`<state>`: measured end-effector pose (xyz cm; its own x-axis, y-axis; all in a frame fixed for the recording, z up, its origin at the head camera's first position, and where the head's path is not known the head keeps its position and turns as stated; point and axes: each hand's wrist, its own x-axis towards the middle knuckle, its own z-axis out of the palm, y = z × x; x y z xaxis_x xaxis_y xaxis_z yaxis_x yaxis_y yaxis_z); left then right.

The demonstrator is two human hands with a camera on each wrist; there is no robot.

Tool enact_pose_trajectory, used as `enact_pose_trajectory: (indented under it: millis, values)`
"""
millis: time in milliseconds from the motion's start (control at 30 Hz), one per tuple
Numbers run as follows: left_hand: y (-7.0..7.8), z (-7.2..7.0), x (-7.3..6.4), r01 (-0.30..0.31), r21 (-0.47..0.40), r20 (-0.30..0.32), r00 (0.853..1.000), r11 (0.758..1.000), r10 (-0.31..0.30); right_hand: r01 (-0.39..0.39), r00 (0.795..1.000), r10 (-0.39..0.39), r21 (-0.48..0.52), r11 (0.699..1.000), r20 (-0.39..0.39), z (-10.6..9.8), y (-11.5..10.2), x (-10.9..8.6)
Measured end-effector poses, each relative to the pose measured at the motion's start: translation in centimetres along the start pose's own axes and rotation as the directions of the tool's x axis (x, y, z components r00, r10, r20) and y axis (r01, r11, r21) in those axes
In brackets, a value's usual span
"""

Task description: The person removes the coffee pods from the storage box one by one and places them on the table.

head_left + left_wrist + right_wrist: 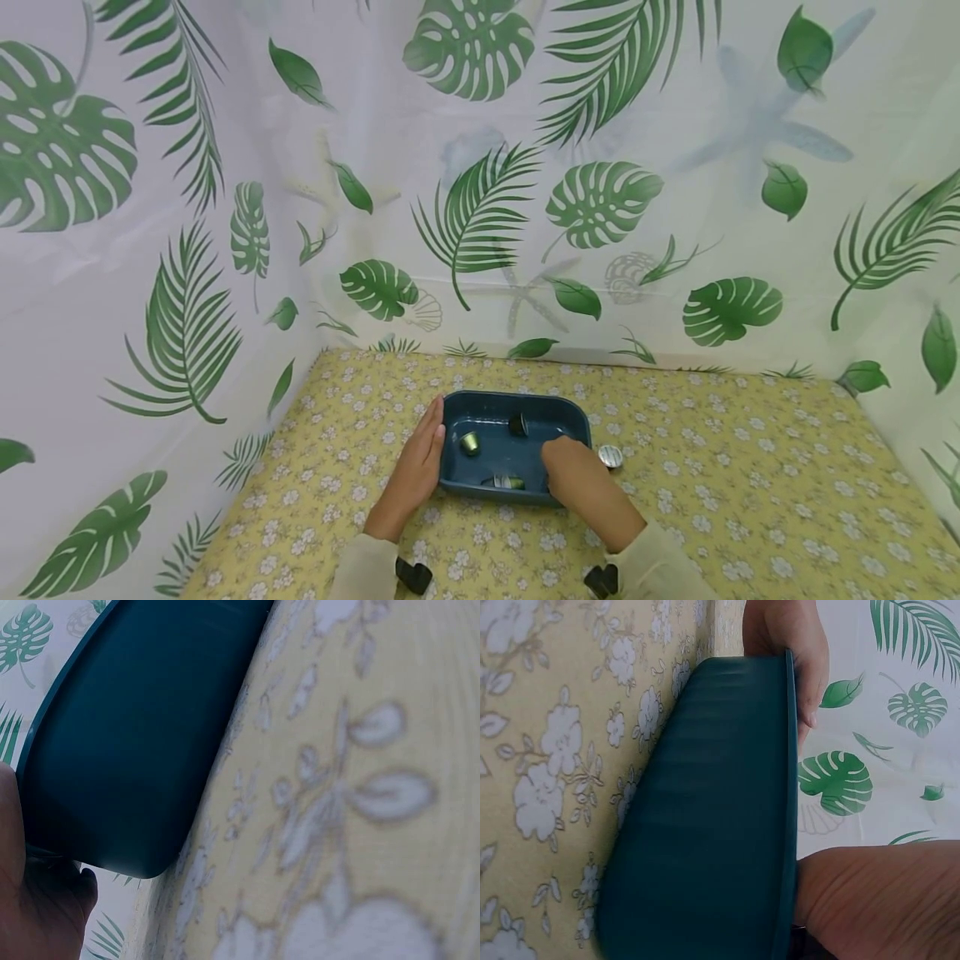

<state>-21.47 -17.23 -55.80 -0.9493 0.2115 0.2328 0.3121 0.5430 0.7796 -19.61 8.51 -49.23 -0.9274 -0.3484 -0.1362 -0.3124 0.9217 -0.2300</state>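
- Under both hands, a flat surface bears a yellow cloth [757,467] printed with white flowers; it spreads out to either side of them and well beyond their fingertips.
- Directly on the cloth, between the left hand [416,467] and the right hand [577,475], sits a dark blue tray [510,496], upright, its left wall touching the left palm side.
- Just to the right of the right hand, outside the tray, a small capsule [611,456] lies on the cloth, its pale printed lid showing.
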Motion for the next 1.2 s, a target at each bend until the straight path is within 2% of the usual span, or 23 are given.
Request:
enact_pose_trajectory:
  millis: [400, 933, 1200]
  values:
    - [-0.01, -0.02, -0.04, -0.017, -0.005, -0.007, 1.0, 1.0, 0.017, 0.0, 1.0, 0.0, 0.08, 0.997, 0.002, 0.34, 0.47, 0.41]
    - [0.08, -0.12, 0.0, -0.018, -0.008, 0.006, 1.0, 1.0, 0.018, 0.001, 1.0, -0.004, 0.116, 0.993, 0.023, -0.07, 0.39, 0.53]
    - [0.36, -0.22, -0.09, -0.018, -0.018, 0.004, 1.0, 1.0, 0.018, 0.057, 0.997, -0.05, 0.138, 0.989, -0.053, 0.45, 0.8, 0.26]
